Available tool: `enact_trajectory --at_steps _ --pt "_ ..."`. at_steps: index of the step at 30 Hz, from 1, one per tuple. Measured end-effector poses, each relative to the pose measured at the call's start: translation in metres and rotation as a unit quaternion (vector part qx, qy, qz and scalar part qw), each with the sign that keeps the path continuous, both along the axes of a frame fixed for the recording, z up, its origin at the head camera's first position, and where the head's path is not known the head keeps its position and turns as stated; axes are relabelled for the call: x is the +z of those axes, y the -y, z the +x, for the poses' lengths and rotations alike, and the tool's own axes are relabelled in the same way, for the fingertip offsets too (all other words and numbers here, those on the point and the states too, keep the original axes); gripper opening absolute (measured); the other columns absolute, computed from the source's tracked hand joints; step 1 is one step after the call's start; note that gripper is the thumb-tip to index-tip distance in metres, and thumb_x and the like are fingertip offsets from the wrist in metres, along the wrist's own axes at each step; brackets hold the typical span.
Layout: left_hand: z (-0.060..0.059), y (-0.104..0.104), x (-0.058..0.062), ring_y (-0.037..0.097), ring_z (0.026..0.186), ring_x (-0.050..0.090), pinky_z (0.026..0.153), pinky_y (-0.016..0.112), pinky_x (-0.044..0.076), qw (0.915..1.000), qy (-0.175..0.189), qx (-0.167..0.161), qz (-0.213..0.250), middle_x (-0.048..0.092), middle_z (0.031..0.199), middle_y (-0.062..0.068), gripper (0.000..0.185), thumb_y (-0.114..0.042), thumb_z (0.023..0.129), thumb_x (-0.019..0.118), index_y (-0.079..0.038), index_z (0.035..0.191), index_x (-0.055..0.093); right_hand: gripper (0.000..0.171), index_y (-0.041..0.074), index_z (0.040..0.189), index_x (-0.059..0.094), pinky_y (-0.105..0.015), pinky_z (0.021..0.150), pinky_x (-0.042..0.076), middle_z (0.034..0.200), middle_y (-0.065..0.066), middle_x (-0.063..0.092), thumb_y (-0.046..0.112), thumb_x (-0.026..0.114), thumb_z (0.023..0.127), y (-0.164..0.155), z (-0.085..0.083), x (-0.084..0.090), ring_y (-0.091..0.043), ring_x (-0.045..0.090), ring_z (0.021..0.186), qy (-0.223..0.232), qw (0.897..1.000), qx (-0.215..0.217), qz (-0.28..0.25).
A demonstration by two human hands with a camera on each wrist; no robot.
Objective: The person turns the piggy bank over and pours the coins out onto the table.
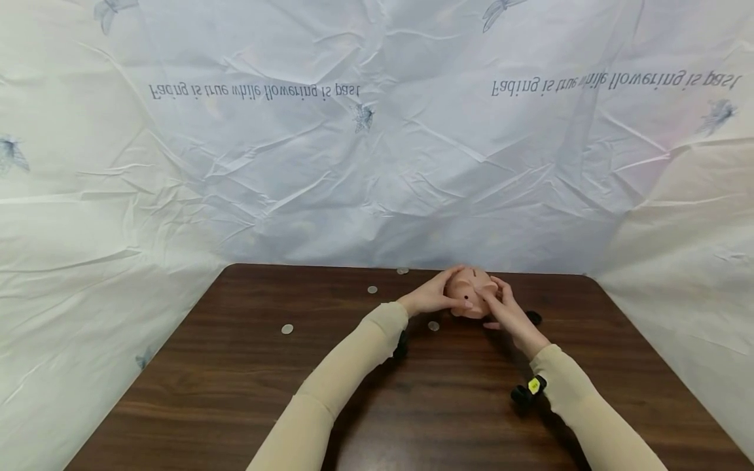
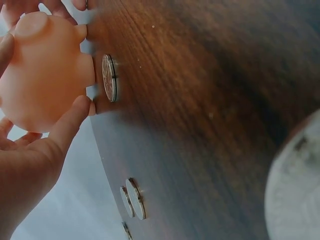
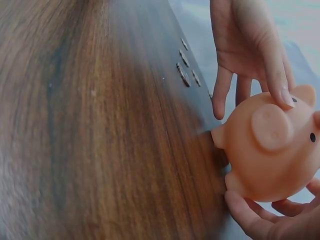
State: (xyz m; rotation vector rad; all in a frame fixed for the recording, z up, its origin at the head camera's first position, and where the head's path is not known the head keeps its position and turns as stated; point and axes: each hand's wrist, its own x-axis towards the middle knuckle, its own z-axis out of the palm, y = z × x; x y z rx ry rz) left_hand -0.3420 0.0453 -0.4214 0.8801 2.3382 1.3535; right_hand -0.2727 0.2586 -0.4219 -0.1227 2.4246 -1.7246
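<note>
Near the far edge of the dark wooden table [image 1: 247, 379], right of centre: pink piggy bank [image 1: 470, 292], standing on its short legs, cupped between both hands. Left hand [image 1: 432, 297] wrapped round the pig's left flank, thumb against the lower body just above the legs and fingers curled over the back, clearly gripping. Right hand [image 1: 508, 310] curled round the opposite flank, fingers [image 3: 260, 220] under and behind the body, likewise gripping. Pig squarely in the gap between the two palms, touching both; snout turned roughly back toward the wearer, one black eye showing. Feet seemingly touching the tabletop, though hard to confirm from the blurred wrist views. One coin [image 1: 433, 326] flat on the wood just beside the pig, by the left wrist. Three more coins scattered: one [image 1: 287, 329] well off to the left, one [image 1: 372, 289] further back, one [image 1: 402, 270] near the rear edge. Crinkled white sheet [image 1: 377, 183] with printed lettering draped behind and to both sides.
</note>
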Motion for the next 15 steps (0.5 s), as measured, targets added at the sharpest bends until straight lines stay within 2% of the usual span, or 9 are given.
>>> enact_trajectory --at_steps 5,10,15 --pt "0.0026 0.0009 0.0024 0.018 0.147 0.031 0.114 0.041 0.038 1.0000 -0.005 -0.006 -0.001 0.017 0.166 -0.004 0.093 -0.042 0.092 0.075 -0.033 0.162 0.014 0.088 0.016 0.160 -0.013 -0.058 0.099 0.050 0.162 -0.030 -0.004 0.056 0.043 0.105 -0.0005 0.0007 0.0016 -0.053 0.026 0.142 -0.003 1.000 0.005 0.002" --pt "0.0048 0.0022 -0.0001 0.020 0.151 0.020 0.118 0.046 0.032 0.9998 -0.010 -0.005 -0.015 0.011 0.167 -0.002 0.093 -0.044 0.094 0.071 -0.032 0.163 0.010 0.088 0.014 0.160 -0.014 -0.059 0.100 0.049 0.162 -0.031 -0.005 0.054 0.042 0.105 0.0016 0.0034 0.0052 -0.054 0.024 0.142 0.002 1.000 0.009 0.008" --pt "0.0060 0.0009 -0.0010 0.022 0.152 0.019 0.118 0.047 0.032 0.9998 -0.014 -0.001 -0.016 0.011 0.167 0.001 0.094 -0.044 0.095 0.070 -0.028 0.164 0.009 0.088 0.013 0.160 -0.014 -0.058 0.099 0.050 0.162 -0.031 -0.005 0.055 0.041 0.105 0.0013 0.0019 0.0055 -0.053 0.025 0.142 0.006 1.000 0.005 0.014"
